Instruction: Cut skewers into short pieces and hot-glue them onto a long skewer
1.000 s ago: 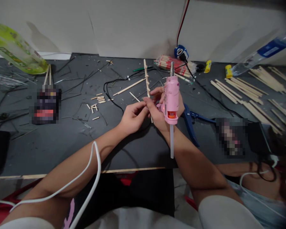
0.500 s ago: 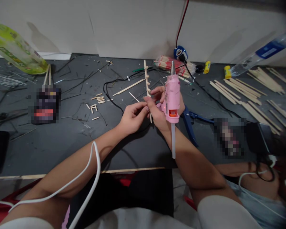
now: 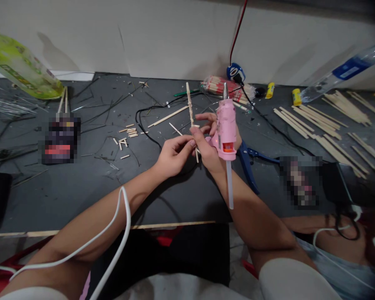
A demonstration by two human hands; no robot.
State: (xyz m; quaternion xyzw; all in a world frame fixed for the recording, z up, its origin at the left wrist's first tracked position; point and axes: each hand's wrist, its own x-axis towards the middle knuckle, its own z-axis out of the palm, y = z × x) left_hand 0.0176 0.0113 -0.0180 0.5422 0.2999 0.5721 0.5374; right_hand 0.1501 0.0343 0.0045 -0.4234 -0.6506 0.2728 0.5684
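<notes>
A pink glue gun [image 3: 227,127] with its nozzle pointing away and a clear glue stick [image 3: 230,185] out of its back rests in my right hand [image 3: 210,152]. The thumb of that hand also presses on a thin wooden stick [image 3: 190,106], which carries small wooden pieces along its length. My left hand [image 3: 175,156] is closed, its thumb and forefinger pinched at the lower part of the same stick; the fingertips partly hide it. A thin wooden sliver [image 3: 175,128] juts out beyond the left fingers. Small cut wood pieces [image 3: 123,143] lie to the left.
Blue-handled pliers [image 3: 248,166] lie by my right forearm. Flat wooden sticks [image 3: 317,121] are spread at right, near a plastic bottle [image 3: 346,73]. A black cable [image 3: 138,118] loops behind my hands. Another person's arm [image 3: 318,225] is at lower right.
The wooden stick has turned slightly, its top leaning further left and its attached pieces now seen from another side. The glue gun has tilted a little. Both hands stay nearly in place.
</notes>
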